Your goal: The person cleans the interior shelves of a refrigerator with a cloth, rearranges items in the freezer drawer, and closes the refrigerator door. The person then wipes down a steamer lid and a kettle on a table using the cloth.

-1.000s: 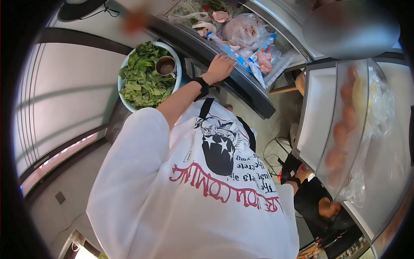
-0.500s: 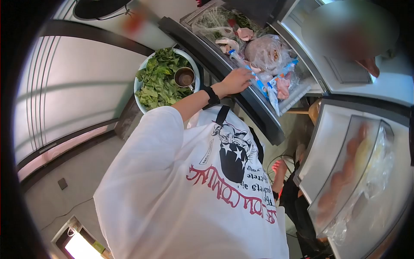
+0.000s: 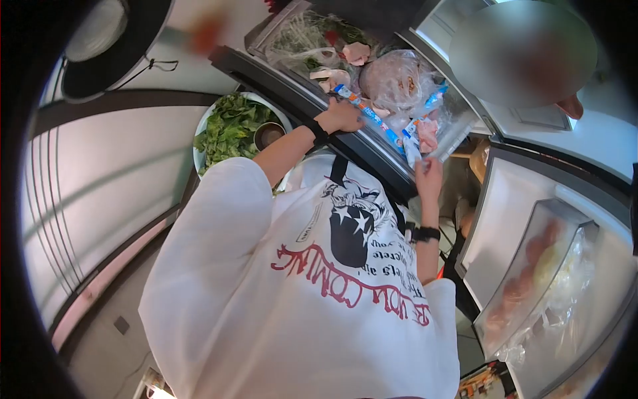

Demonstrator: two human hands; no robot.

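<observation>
A pulled-out drawer (image 3: 312, 100) with a dark front holds bagged and wrapped food. My left hand (image 3: 342, 116) is curled over its front edge, close to a long blue wrapper (image 3: 375, 118). At the right front corner, my right hand (image 3: 428, 176) has its fingers bent together beside a white and blue packet (image 3: 411, 147); what they grip is not clear. Inside the drawer lie a large clear plastic bag (image 3: 395, 80), pink pieces (image 3: 427, 135) that look like meat, and green stalks in plastic (image 3: 296, 40).
A light-blue basin (image 3: 199, 133) of leafy greens (image 3: 229, 123) with a metal cup (image 3: 269, 135) stands left of the drawer. An open door (image 3: 465, 266) with a filled clear bin (image 3: 531, 279) is at right. Another person's hand (image 3: 570, 106) shows at upper right.
My right hand has come into view and reached the drawer's right front corner. My left hand has shifted left in view along with the drawer, as the camera turned.
</observation>
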